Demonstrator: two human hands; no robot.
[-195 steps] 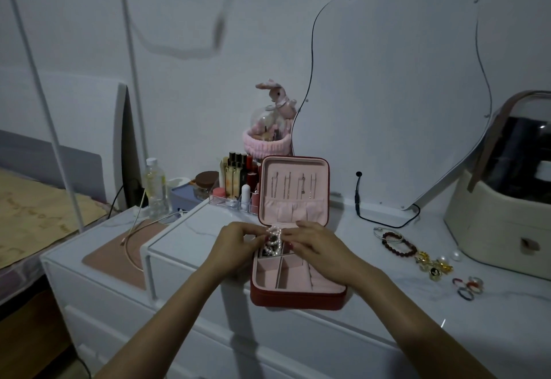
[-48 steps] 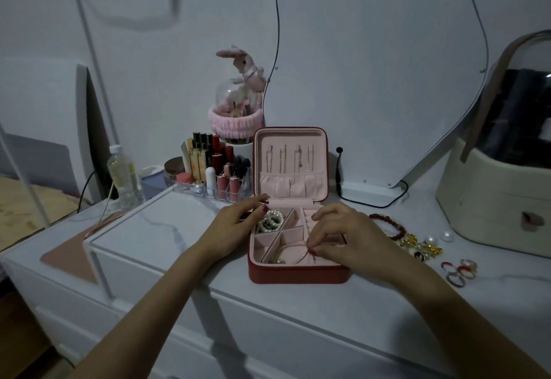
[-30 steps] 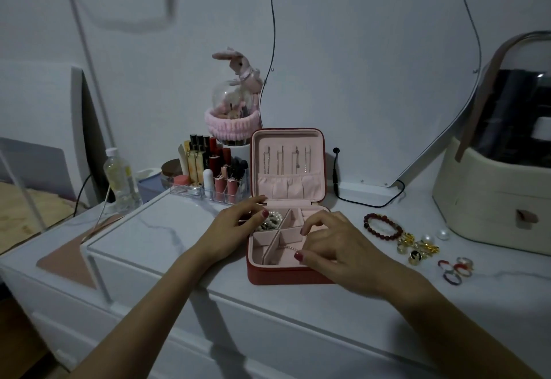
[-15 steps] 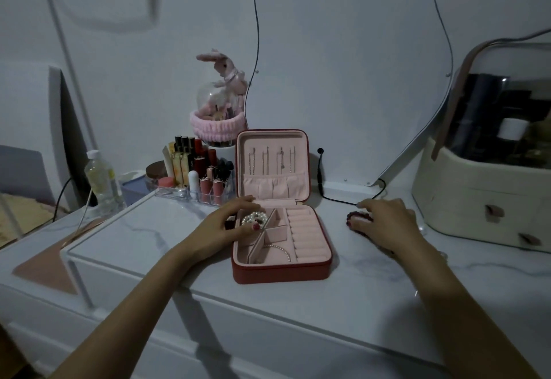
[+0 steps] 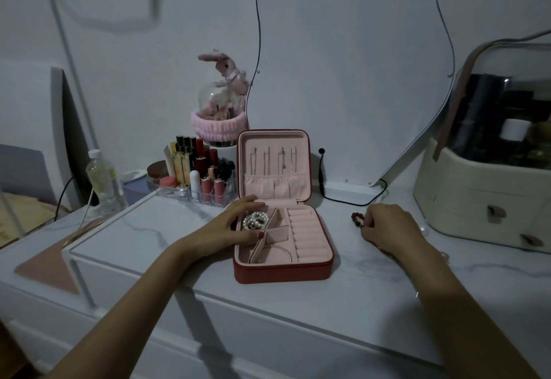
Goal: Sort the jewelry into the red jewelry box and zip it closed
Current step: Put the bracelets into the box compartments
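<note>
Now that your right hand (image 5: pixel 387 225) has left the box and crossed to the tabletop on its right, its fingers are curled around the dark red bead bracelet (image 5: pixel 356 219), only a short arc of which shows at your fingertips; whether the beads are pinched off the surface or only touched, I cannot tell. Half a second ago that hand was just arriving there, and a second ago it was inside the tray with the thin chain bracelet (image 5: pixel 280 249), which now lies in the front left compartment. So I'd judge one more piece sorted and the beads next. Your left hand (image 5: pixel 235 226) stays spread, holding nothing, on the box's left rim, thumb at the divider, beside the pearl bracelet (image 5: pixel 255 220) in the rear left compartment. The red jewelry box (image 5: pixel 283 270) sits between your hands on the white marble top (image 5: pixel 313 304), lid upright at the far side, hinge running left to right, opening facing you, the ring rolls stacked front to back along the right half. Zipping is still well off.
</note>
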